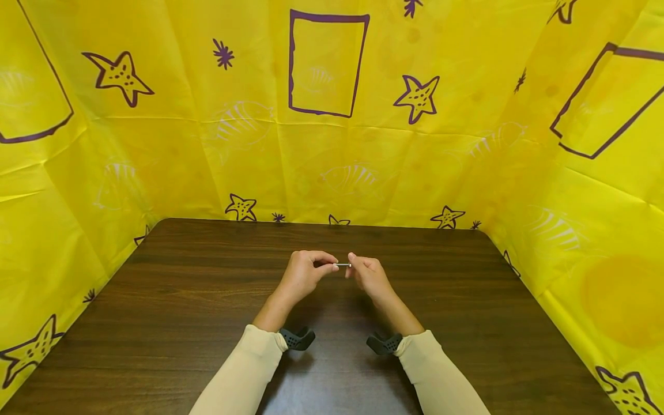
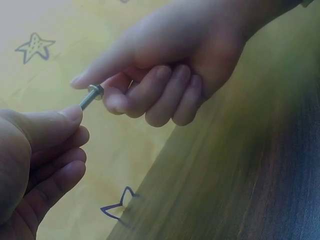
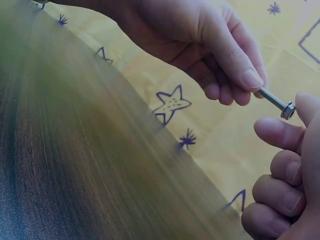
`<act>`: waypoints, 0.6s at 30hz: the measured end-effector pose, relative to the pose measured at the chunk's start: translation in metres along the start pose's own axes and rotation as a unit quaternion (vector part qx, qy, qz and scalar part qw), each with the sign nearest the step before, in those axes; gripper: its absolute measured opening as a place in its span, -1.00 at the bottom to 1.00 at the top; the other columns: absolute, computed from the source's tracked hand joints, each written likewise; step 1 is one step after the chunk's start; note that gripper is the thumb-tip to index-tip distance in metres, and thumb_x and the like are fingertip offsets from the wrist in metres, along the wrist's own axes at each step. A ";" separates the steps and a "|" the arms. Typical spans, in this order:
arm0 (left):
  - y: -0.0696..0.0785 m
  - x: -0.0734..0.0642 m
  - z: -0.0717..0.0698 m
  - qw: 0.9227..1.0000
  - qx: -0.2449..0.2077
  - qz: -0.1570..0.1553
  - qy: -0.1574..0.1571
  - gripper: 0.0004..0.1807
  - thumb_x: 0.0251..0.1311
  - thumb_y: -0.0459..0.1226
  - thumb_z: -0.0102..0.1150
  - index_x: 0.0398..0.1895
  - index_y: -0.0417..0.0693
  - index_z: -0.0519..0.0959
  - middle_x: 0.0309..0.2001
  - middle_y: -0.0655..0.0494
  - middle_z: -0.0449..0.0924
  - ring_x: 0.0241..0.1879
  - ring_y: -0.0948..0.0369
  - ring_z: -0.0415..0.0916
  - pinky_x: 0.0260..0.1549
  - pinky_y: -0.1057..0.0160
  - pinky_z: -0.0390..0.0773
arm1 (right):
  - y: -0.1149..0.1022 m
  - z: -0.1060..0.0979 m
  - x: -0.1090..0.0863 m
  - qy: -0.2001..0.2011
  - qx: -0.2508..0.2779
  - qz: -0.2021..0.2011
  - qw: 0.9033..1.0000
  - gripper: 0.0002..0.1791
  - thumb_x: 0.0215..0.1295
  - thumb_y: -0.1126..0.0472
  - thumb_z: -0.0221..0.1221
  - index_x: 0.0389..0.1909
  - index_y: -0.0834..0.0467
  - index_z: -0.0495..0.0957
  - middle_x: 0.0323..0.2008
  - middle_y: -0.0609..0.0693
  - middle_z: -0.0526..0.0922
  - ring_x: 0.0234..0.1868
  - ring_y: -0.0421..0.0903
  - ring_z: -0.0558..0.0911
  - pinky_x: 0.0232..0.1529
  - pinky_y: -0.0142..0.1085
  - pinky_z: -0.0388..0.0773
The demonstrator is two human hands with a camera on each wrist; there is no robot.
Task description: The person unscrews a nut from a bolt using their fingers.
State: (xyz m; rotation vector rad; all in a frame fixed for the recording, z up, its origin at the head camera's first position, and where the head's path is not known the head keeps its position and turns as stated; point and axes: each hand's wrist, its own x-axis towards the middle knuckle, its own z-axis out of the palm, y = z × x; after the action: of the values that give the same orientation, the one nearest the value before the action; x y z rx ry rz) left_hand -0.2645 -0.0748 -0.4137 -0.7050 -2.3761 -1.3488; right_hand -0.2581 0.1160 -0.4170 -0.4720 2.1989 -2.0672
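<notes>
A thin metal bolt (image 3: pixel 271 98) lies level between the two hands, above the dark table. My left hand (image 1: pixel 303 274) pinches its left end between thumb and fingertips, hiding that end. At the bolt's other end sits a flanged hex nut (image 3: pixel 288 110), also visible in the left wrist view as a small collar on the threaded shank (image 2: pixel 89 99). Around this nut are the thumb and forefinger of my right hand (image 1: pixel 369 276), one on each side. The right hand's other fingers (image 2: pixel 167 95) are curled toward the palm.
Beneath the hands spreads a dark brown wood-grain table (image 1: pixel 181 300). Yellow cloth (image 1: pixel 332 155) with starfish and fish drawings hangs along its back and sides. A dark strap mount (image 1: pixel 298 339) sits on each wrist by the pale sleeves.
</notes>
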 end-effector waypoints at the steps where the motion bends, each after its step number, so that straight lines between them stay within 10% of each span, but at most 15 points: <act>1: 0.000 0.000 0.000 1.000 0.000 -0.001 -0.001 -0.92 0.06 -0.33 0.43 -0.36 -0.09 0.75 -0.39 0.20 0.71 -0.35 0.26 0.61 -0.34 0.26 0.57 | 0.004 -0.001 0.002 0.000 0.001 0.001 1.000 -0.45 0.55 0.14 -0.07 -0.46 0.58 0.46 -0.82 -0.09 0.18 -0.77 -0.25 0.10 -0.72 -0.40 0.03; 18: -0.002 0.001 -0.002 1.000 0.010 0.007 0.012 -0.93 0.04 -0.33 0.44 -0.37 -0.08 0.76 -0.39 0.22 0.71 -0.34 0.25 0.62 -0.33 0.20 0.58 | 0.031 -0.004 0.011 0.002 0.054 -0.075 0.996 -0.67 0.36 0.18 0.19 -0.32 0.45 0.50 -0.77 -0.20 0.19 -0.77 -0.29 0.08 -0.75 -0.37 -0.03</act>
State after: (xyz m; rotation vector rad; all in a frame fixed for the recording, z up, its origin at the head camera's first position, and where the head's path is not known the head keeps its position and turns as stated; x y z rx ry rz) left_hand -0.2665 -0.0773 -0.4141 -0.6950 -2.3577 -1.3189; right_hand -0.2743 0.1184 -0.4455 -0.6401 2.0990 -2.2500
